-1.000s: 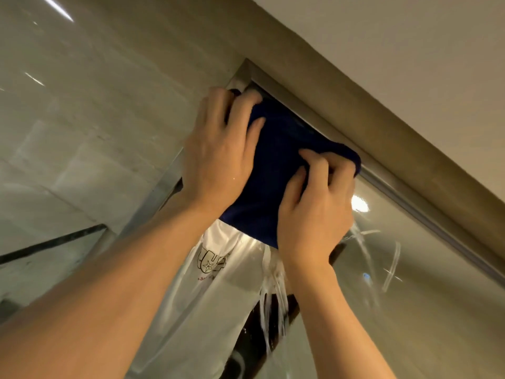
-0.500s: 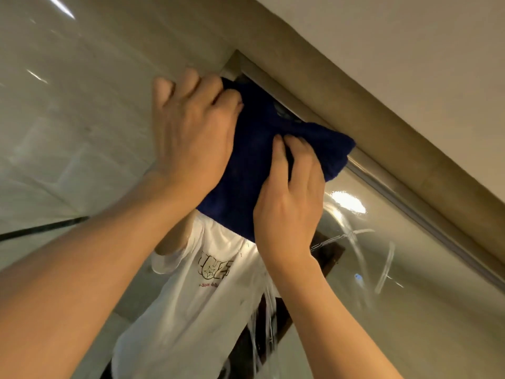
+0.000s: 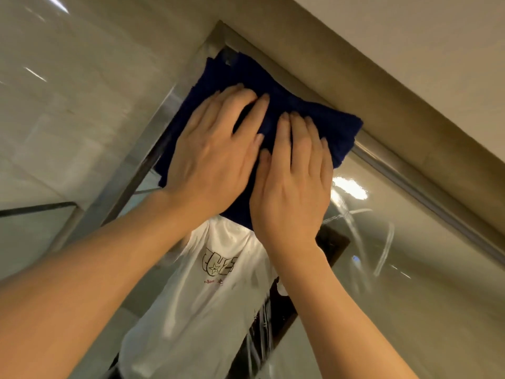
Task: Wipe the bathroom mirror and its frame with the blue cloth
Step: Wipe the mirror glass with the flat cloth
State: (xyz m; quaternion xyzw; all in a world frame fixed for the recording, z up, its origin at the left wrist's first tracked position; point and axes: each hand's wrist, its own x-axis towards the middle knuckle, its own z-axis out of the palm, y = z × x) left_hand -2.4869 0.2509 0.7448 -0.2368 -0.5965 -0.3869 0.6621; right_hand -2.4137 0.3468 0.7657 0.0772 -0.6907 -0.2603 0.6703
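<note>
A dark blue cloth (image 3: pixel 325 127) lies spread flat over the top left corner of the mirror (image 3: pixel 423 269), reaching the metal frame (image 3: pixel 426 195) on both sides of the corner. My left hand (image 3: pixel 210 157) presses flat on the cloth's left half with fingers straight and spread. Beside it, my right hand (image 3: pixel 292 184) presses flat on the cloth's lower right part, fingers straight and together. The two hands touch at the thumbs. Wet streaks show on the glass to the right of the cloth.
Glossy beige wall tiles (image 3: pixel 68 119) lie left of the frame. A beige band and white ceiling (image 3: pixel 410 36) run above the top frame edge. The glass reflects a white printed T-shirt (image 3: pixel 207 283) and a ceiling light (image 3: pixel 349 188).
Both hands slid down from the corner and flattened out, from curled fingers gripping the cloth to straight fingers pressing it. The cloth now lies spread wider over the corner.
</note>
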